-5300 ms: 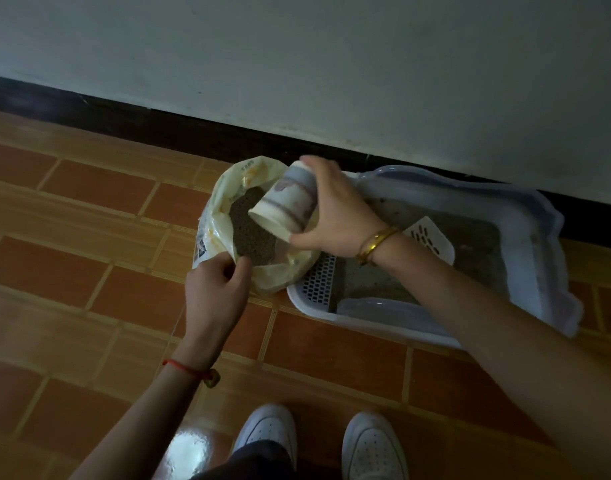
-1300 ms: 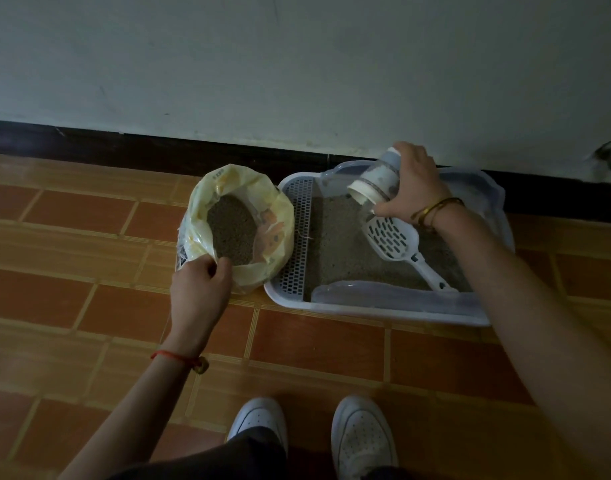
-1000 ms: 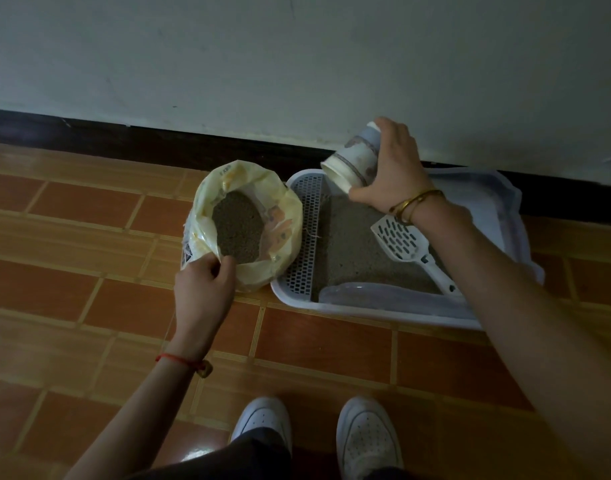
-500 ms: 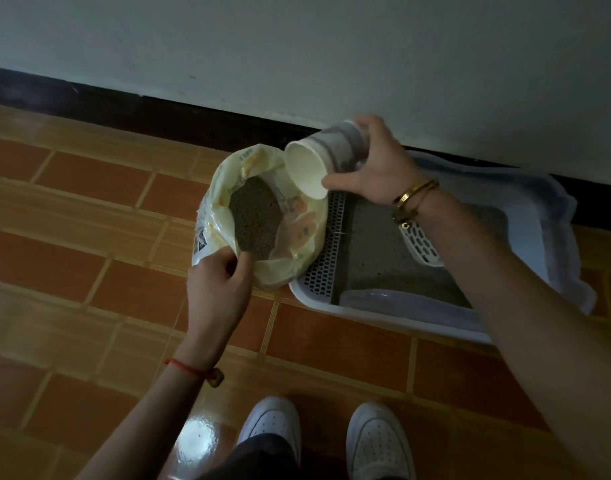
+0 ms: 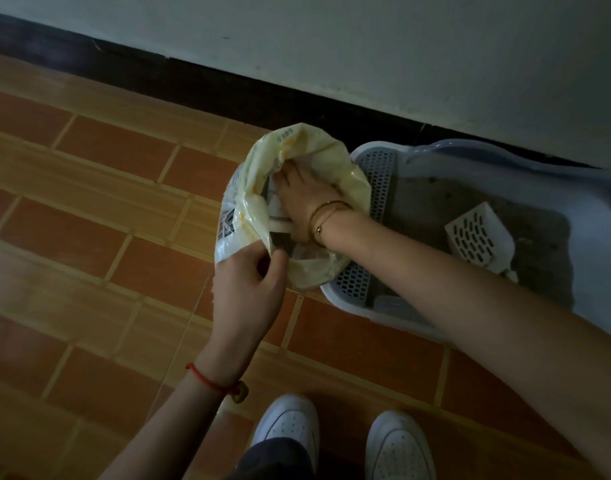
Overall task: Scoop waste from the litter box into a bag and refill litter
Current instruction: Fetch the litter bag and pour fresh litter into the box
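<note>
A pale yellow litter bag [image 5: 326, 161] stands open on the floor just left of the white litter box [image 5: 588, 216]. My right hand [image 5: 302, 194] is down inside the bag's mouth, closed around a paper cup [image 5: 279, 221] of which only the rim and a strip of the side show. My left hand [image 5: 246, 292] pinches the bag's near rim and holds it open. Grey litter covers the box floor, and a white slotted scoop [image 5: 475, 237] lies on it at the right. The litter inside the bag is mostly hidden by my hand.
The box and bag sit against a white wall with a dark skirting [image 5: 207, 88]. Orange floor tiles [image 5: 130, 271] spread to the left and front. My two white shoes [image 5: 286, 431] are at the bottom edge, close to the box's front rim.
My right hand carried the cup from over the litter box leftward and pushed it down into the bag. The left hand kept its hold on the bag's rim.
</note>
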Demonstrator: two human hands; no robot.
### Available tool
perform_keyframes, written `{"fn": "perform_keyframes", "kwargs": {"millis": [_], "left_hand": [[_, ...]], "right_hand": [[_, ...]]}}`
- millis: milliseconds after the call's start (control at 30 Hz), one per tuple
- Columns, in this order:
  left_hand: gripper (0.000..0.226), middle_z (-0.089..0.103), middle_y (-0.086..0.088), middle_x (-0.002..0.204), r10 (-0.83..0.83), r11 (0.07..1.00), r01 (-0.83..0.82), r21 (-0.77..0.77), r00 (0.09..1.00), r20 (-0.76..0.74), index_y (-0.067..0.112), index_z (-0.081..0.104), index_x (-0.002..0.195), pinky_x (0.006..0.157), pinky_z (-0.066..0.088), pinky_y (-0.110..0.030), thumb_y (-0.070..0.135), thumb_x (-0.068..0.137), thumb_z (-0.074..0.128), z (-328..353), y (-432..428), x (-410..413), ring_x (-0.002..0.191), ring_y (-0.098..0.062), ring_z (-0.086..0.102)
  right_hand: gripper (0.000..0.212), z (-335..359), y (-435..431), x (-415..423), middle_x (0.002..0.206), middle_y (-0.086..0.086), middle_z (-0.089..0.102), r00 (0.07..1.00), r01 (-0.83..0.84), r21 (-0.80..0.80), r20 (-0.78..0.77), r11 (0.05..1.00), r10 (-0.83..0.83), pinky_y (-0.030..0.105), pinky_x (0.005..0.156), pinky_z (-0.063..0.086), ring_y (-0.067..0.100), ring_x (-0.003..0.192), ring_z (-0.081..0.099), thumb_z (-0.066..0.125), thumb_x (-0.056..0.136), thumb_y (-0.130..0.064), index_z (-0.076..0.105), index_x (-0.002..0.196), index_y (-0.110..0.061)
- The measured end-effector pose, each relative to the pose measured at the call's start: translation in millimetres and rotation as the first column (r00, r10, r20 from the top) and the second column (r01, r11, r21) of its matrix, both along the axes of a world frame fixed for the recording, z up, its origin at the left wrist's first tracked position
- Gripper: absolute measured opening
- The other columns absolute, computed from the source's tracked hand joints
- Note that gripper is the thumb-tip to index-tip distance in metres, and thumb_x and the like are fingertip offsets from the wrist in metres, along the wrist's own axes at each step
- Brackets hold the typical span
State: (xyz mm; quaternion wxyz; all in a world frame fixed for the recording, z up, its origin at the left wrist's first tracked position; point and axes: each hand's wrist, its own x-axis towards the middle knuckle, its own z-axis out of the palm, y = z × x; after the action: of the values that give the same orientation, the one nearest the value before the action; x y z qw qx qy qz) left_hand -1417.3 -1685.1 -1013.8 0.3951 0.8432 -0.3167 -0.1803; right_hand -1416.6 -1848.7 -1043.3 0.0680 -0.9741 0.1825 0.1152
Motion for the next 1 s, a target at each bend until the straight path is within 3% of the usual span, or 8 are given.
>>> {"fn": "perform_keyframes", "kwargs": {"millis": [133,300,400,567,667,767,900,1000], "left_hand": [[0.042,0.047,-0.011,0.047,-0.006,1.0,0.006,-0.007,1.0,-0.023,0.002,0.056,0.06,0.042,0.023,-0.024,0.032,0.088,0.049,-2,-1,1,0.041,-0.01,0.032],[0.041,0.046,-0.009,0.045,-0.006,1.0,0.006,0.005,1.0,-0.006,0.006,0.055,0.058,0.042,0.025,-0.023,0.032,0.088,0.051,-3,-1,1,0.041,-0.01,0.034],[0.042,0.046,-0.004,0.045,-0.002,1.0,0.002,-0.004,1.0,-0.014,0.008,0.058,0.059,0.041,0.026,-0.02,0.035,0.09,0.051,-2,0,1,0.041,-0.01,0.036],[0.043,0.05,-0.005,0.046,0.018,0.999,-0.02,-0.028,0.998,-0.06,0.008,0.058,0.06,0.04,0.026,-0.019,0.029,0.096,0.056,-1,0,4,0.04,-0.009,0.036],[0.044,0.048,-0.009,0.047,0.015,0.999,-0.017,-0.028,0.998,-0.064,0.004,0.054,0.058,0.041,0.027,-0.022,0.025,0.096,0.056,1,-2,2,0.041,-0.012,0.036],[0.044,0.052,-0.019,0.051,0.023,0.999,-0.024,-0.022,0.999,-0.046,0.0,0.052,0.059,0.046,0.031,-0.027,0.023,0.096,0.055,1,-3,1,0.044,-0.019,0.041],[0.045,0.055,-0.024,0.056,0.022,1.0,-0.022,-0.001,1.0,-0.018,-0.005,0.054,0.064,0.045,0.034,-0.033,0.027,0.097,0.053,-2,-3,3,0.045,-0.027,0.043],[0.048,0.056,-0.026,0.058,0.024,1.0,-0.024,0.006,0.999,-0.021,-0.007,0.055,0.067,0.046,0.037,-0.034,0.032,0.094,0.052,-7,-2,5,0.046,-0.035,0.046]], "right_hand": [[0.119,-7,0,5,0.149,0.014,0.02,0.996,0.064,0.089,-0.071,0.994,-0.057,0.043,0.11,0.027,0.032,0.138,0.024,0.083,0.062,-0.043,0.008,0.147,-0.007],[0.09,-12,6,3,0.142,0.015,0.029,0.982,0.167,0.385,-0.146,0.908,-0.119,0.042,0.106,0.032,0.032,0.133,0.031,0.075,0.075,-0.034,0.021,0.143,-0.008],[0.093,-4,-2,-2,0.138,0.012,0.038,0.965,0.257,0.489,-0.183,0.833,-0.19,0.043,0.105,0.039,0.031,0.128,0.041,0.075,0.071,-0.045,0.026,0.142,-0.01],[0.097,43,-30,-35,0.136,0.005,0.041,0.935,0.332,0.58,-0.095,0.744,-0.343,0.037,0.098,0.044,0.022,0.123,0.044,0.08,0.063,-0.049,0.031,0.141,-0.015],[0.092,59,-45,-59,0.128,-0.003,0.052,0.864,0.403,0.788,-0.159,0.466,-0.477,0.036,0.096,0.048,0.016,0.116,0.052,0.083,0.051,-0.05,0.047,0.13,-0.021],[0.042,67,-56,-81,0.105,-0.001,0.068,0.798,0.319,0.94,-0.198,0.12,-0.569,0.032,0.093,0.051,0.015,0.104,0.063,0.081,0.067,-0.028,0.064,0.104,-0.02],[0.01,77,-68,-112,0.09,-0.002,0.071,0.711,0.245,0.97,-0.184,-0.007,-0.678,0.032,0.095,0.048,0.015,0.1,0.063,0.072,0.077,-0.018,0.067,0.087,-0.019],[0.022,79,-78,-136,0.09,-0.002,0.071,0.58,0.284,0.959,-0.189,-0.021,-0.793,0.032,0.093,0.048,0.017,0.099,0.063,0.077,0.073,-0.022,0.066,0.091,-0.017]]}}
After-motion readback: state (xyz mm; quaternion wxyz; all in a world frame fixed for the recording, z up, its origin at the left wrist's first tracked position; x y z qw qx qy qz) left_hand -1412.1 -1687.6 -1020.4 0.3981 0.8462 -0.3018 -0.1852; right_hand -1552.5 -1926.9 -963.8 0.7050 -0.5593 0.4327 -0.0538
